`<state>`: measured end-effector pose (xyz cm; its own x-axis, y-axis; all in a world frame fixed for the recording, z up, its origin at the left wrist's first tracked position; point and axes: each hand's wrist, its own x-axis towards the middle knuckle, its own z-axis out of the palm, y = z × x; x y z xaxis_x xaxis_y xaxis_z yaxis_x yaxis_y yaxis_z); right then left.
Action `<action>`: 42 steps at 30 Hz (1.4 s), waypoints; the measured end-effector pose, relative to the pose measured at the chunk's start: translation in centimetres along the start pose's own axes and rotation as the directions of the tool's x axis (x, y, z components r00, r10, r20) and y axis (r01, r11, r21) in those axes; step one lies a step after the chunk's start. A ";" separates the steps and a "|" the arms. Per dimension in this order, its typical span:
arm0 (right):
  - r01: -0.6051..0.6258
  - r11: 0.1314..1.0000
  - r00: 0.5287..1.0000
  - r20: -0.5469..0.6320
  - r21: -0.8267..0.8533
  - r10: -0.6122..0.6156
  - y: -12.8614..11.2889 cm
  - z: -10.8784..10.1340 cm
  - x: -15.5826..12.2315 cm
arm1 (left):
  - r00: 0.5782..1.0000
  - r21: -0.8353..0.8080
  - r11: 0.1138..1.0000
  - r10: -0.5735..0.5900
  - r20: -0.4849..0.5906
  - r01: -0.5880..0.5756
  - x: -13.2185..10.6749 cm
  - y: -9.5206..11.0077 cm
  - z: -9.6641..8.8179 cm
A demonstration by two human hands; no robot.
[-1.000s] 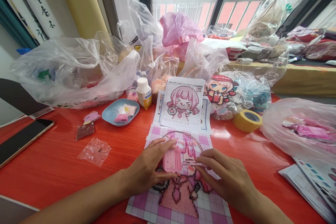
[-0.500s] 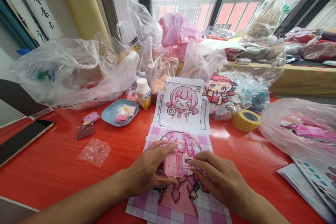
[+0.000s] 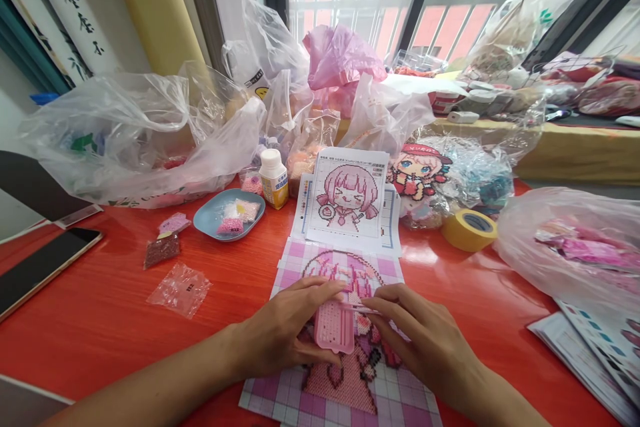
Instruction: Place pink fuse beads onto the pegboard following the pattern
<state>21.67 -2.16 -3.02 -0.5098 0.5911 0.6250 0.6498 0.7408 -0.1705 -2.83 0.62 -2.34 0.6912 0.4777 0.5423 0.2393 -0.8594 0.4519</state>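
Note:
My left hand (image 3: 285, 330) grips a small pink bead tray (image 3: 334, 327) between thumb and fingers, just above a pink bead picture of a girl (image 3: 345, 353) on a checked pegboard (image 3: 400, 400). My right hand (image 3: 420, 337) pinches thin tweezers (image 3: 363, 307) whose tip meets the tray's upper right corner. Both hands hover low over the middle of the bead picture. Behind the board lies a printed pattern sheet (image 3: 347, 200) showing the same pink-haired figure.
On the red table (image 3: 100, 320): a blue dish of bead packets (image 3: 229, 213), a white bottle (image 3: 273, 177), small bead bags (image 3: 180, 288), a phone (image 3: 40, 267) at left, yellow tape (image 3: 469, 229), plastic bags behind and right, booklets (image 3: 590, 353) at right.
Both hands have drawn back toward me along the board, carrying the pink tray and tweezers lower over the bead figure.

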 end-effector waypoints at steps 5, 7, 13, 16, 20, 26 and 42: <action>0.004 1.000 1.000 -0.001 0.005 -0.004 0.0 0.0 0.0 | 1.000 0.006 1.000 0.007 0.000 -0.007 -0.1 0.1 0.0; 0.004 1.000 1.000 -0.001 0.008 -0.004 0.1 -0.1 0.0 | 1.000 0.010 1.000 0.004 0.000 -0.004 -0.2 0.2 -0.1; 0.009 1.000 1.000 -0.008 0.008 -0.009 0.1 -0.1 0.0 | 1.000 0.007 1.000 0.003 -0.003 -0.003 -0.2 0.3 -0.1; 0.014 1.000 1.000 -0.001 0.006 -0.014 0.1 0.0 -0.1 | 1.000 0.003 1.000 0.001 -0.004 -0.001 -0.1 0.2 -0.1; 0.018 1.000 1.000 -0.001 0.002 -0.018 0.0 0.0 -0.1 | 1.000 0.016 1.000 0.014 0.002 -0.014 0.0 0.3 -0.1; 0.010 1.000 1.000 -0.023 -0.024 -0.010 0.1 -0.3 0.0 | 1.000 0.062 0.998 0.005 -0.008 -0.004 0.0 0.4 -0.2; -0.039 0.997 0.998 -0.058 -0.064 0.036 0.2 -0.9 0.1 | 0.983 0.175 0.972 -0.132 -0.131 0.154 -0.1 0.2 -0.3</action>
<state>22.22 -2.19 -2.33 -0.4530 0.5977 0.6615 0.7039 0.6951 -0.1461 -3.10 0.44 -2.09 0.5580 0.6066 0.5663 0.4587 -0.7941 0.3987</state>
